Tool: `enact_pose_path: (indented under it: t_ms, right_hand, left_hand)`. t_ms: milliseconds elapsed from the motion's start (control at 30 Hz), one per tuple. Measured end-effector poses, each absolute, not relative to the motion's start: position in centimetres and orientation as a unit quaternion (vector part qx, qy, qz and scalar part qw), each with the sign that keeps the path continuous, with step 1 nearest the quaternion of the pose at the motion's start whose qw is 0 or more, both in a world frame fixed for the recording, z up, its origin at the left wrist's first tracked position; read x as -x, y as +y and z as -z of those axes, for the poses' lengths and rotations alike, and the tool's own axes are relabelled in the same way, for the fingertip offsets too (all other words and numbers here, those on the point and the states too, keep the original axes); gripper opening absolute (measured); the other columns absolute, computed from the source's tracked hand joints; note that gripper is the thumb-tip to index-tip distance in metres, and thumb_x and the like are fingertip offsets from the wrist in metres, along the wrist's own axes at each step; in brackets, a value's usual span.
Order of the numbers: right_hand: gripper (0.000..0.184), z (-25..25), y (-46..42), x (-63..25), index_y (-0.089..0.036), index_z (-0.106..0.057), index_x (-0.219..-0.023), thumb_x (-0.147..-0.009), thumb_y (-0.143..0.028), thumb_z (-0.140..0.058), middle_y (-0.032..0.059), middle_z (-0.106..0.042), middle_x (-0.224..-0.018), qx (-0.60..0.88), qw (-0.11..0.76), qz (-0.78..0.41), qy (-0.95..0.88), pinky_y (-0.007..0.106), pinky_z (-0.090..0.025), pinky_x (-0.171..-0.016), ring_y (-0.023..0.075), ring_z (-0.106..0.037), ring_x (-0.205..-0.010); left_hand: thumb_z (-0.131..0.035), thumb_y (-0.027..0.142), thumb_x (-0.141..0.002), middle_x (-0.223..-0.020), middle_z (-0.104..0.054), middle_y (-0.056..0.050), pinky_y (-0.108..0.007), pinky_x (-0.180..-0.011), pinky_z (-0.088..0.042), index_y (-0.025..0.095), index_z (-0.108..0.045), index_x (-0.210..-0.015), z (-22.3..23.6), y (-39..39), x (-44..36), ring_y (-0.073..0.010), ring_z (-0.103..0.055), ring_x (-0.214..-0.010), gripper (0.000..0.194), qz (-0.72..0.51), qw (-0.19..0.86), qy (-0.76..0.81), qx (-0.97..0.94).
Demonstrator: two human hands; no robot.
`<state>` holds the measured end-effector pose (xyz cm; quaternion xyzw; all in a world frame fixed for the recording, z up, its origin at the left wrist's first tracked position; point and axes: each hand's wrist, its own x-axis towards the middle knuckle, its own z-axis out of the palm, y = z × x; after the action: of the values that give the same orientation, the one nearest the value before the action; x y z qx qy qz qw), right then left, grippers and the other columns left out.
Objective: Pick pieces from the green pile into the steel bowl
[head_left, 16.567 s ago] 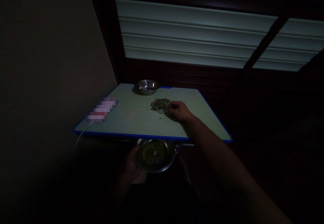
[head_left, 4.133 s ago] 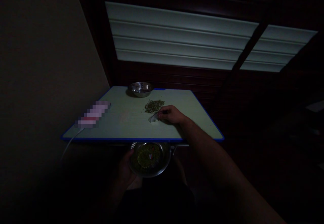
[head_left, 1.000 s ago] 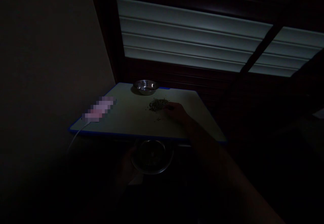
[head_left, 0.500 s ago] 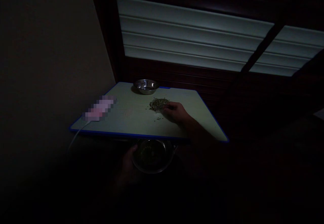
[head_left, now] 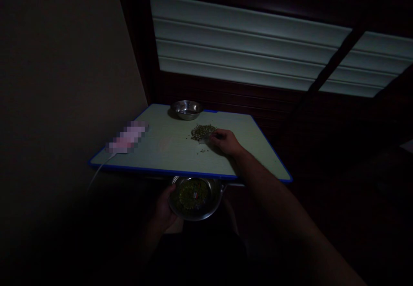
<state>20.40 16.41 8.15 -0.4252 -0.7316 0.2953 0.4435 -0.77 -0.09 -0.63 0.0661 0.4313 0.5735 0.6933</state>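
The room is dim. A small pale green table (head_left: pixel 167 148) with a blue rim stands in front of me. My right hand (head_left: pixel 227 141) rests on it with curled fingers, touching the right edge of a heap of small green grains (head_left: pixel 202 131); a pale object shows at its fingertips but I cannot make it out. My left hand (head_left: pixel 164 210) holds a steel bowl (head_left: pixel 196 197) of green grains just below the table's near edge. A few loose grains (head_left: pixel 202 150) lie near the heap.
An empty-looking steel bowl (head_left: pixel 186 109) sits at the table's far edge. A blurred pink object (head_left: pixel 127 136) with a white cable (head_left: pixel 97 175) lies at the left. A wall stands to the left, a dark slatted window panel behind.
The light has brightened again after dimming. My right hand stays by the heap, shifted only slightly. The bowl in my left hand keeps its place.
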Motion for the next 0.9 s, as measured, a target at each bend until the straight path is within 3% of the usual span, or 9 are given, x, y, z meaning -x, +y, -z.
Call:
enact_pose_path:
  t_ms: [267,467,900]
  right_hand:
    - [0.02,-8.07,16.45,-20.38,-0.016,-0.066,-0.073,-0.068,-0.034,-0.065,0.0018,-0.065,-0.072,0.424,0.434,-0.315,-0.73,0.029,-0.044,-0.07,0.0134,-0.055,-0.069]
    - [0.018,-8.15,16.4,-20.33,-0.016,-0.065,-0.072,-0.068,-0.033,-0.064,0.0023,-0.066,-0.071,0.426,0.444,-0.312,-0.724,0.029,-0.045,-0.069,0.0137,-0.055,-0.068]
    - [0.02,-8.42,16.16,-20.38,-0.015,-0.063,-0.069,-0.065,-0.035,-0.063,0.0014,-0.061,-0.067,0.444,0.425,-0.316,-0.723,0.028,-0.041,-0.065,0.0137,-0.052,-0.065]
  left_hand:
    - [-0.061,0.027,-0.073,-0.079,-0.076,-0.009,-0.043,-0.086,-0.053,0.015,-0.071,-0.09,0.64,-0.1,0.83,-0.03,-0.07,-0.092,0.023,-0.575,0.689,0.436,-0.065]
    - [-0.055,0.027,-0.078,-0.078,-0.077,-0.01,-0.039,-0.083,-0.054,0.014,-0.073,-0.081,0.24,-0.15,0.61,-0.0266,-0.071,-0.084,0.022,-0.575,0.691,0.435,-0.055]
    - [-0.054,0.024,-0.079,-0.075,-0.077,-0.008,-0.035,-0.074,-0.056,0.015,-0.073,-0.079,-0.18,-0.12,0.42,-0.0232,-0.071,-0.075,0.021,-0.58,0.687,0.436,-0.043]
